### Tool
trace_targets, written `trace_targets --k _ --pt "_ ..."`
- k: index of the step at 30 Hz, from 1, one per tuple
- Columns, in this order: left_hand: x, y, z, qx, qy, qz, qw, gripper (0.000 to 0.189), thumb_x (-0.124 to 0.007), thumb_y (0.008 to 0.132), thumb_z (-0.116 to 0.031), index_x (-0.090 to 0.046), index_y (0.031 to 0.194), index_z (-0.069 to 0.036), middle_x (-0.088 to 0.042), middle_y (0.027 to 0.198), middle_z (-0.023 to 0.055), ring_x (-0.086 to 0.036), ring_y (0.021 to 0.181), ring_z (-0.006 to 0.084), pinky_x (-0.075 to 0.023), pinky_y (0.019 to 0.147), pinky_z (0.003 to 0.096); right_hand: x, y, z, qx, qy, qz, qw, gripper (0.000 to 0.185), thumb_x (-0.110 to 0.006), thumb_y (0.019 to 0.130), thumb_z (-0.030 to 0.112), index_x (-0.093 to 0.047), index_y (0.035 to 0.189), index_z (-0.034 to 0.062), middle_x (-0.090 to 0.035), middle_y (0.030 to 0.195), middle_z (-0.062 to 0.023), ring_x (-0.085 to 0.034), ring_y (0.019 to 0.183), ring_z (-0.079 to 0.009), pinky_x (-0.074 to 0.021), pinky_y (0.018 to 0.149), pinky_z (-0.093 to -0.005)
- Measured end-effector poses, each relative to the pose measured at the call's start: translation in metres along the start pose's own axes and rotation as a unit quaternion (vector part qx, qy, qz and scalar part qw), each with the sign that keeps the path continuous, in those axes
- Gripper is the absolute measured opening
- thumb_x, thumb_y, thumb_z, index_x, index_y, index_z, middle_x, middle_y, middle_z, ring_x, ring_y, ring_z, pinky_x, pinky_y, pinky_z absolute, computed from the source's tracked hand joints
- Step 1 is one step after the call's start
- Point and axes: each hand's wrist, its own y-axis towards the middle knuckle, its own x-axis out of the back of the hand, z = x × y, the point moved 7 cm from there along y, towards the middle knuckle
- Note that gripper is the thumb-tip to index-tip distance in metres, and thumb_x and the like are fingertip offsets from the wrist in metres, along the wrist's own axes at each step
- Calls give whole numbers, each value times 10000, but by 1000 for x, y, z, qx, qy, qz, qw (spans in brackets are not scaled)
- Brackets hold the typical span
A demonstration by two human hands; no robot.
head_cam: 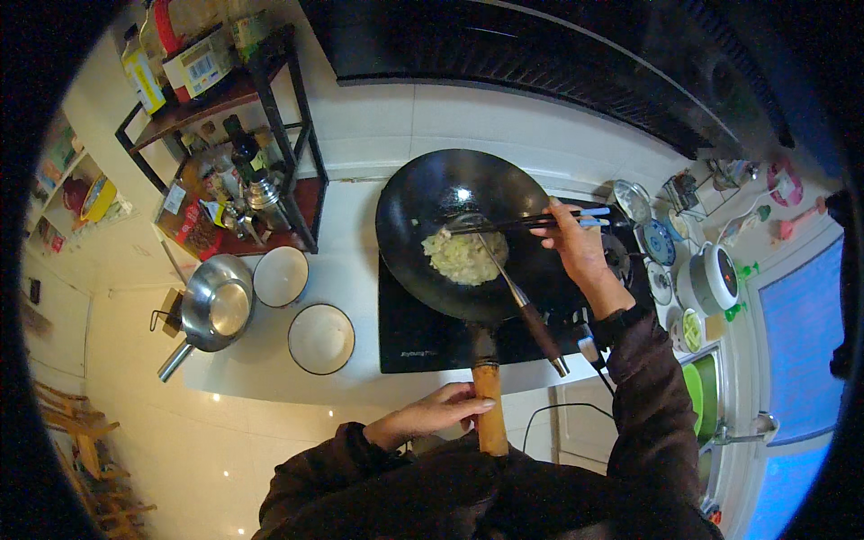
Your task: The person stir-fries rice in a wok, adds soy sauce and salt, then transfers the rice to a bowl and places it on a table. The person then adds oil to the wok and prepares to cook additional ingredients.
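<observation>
A black wok point(432, 182) rests on the black glass cooktop point(418, 354), its wooden handle point(491, 432) towards me. My left hand point(439, 410) is closed around that handle. In my right hand point(574, 239) is a pair of black chopsticks point(520, 222) with light-blue ends, whose tips reach over the wok. Chopped pale-green food point(462, 260), perhaps cabbage, lies in the bottom of the wok. A metal ladle or spatula with a brown handle point(540, 337) leans in the wok. Its head lies partly behind the chopsticks, and its handle points out over the cooktop's front edge.
Two white bowls point(281, 276) point(321, 339) and a steel pan point(197, 290) stand left on the counter, below a shelf rack point(307, 202) of bottles. At right are a white rice cooker point(695, 280), a bowl of green slices point(691, 331) and a sink point(710, 398). A range hood point(540, 74) hangs above.
</observation>
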Motion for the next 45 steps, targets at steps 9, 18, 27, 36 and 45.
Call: trace_targets --k 9,18,27,36,45 --pt "-1 -8 -11 3 -6 -62 998 433 -583 887 -371 -522 1127 -16 -581 947 39 -525 803 111 -438 702 248 31 -30 15 -73 134 -38 988 205 -626 873 283 -580 889 84 -609 761 -31 -657 627 -176 -392 414 -213" --pt "-1 -6 2 54 -17 -55 997 496 -591 890 -322 -454 1233 10 -550 1124 95 -538 1024 165 -450 907 305 34 -60 48 20 61 -15 998 234 -609 884 294 -583 861 62 -619 814 -71 -667 658 -197 -429 424 -202" --pt "-5 -6 -1 39 -32 -52 997 438 -589 892 -316 -506 1176 6 -567 1094 82 -543 1007 151 -448 899 294 44 -54 0 -4 6 -75 997 233 -629 869 286 -575 872 59 -602 809 -67 -667 672 -198 -423 412 -208" --pt "-4 -5 -1 -11 -28 -30 999 389 -567 910 -304 -527 1160 -9 -583 1046 50 -542 965 134 -457 842 281 8 -137 65 -133 155 17 979 256 -513 923 366 -528 853 121 -537 732 -8 -571 540 -132 -366 405 -213" --pt "-1 1 6 17 6 -29 999 394 -544 920 -312 -520 1181 -17 -595 1038 65 -564 922 140 -484 804 287 -35 -172 111 -22 275 226 934 244 -484 935 310 -504 802 106 -427 609 -24 -489 418 -98 -375 338 -171"
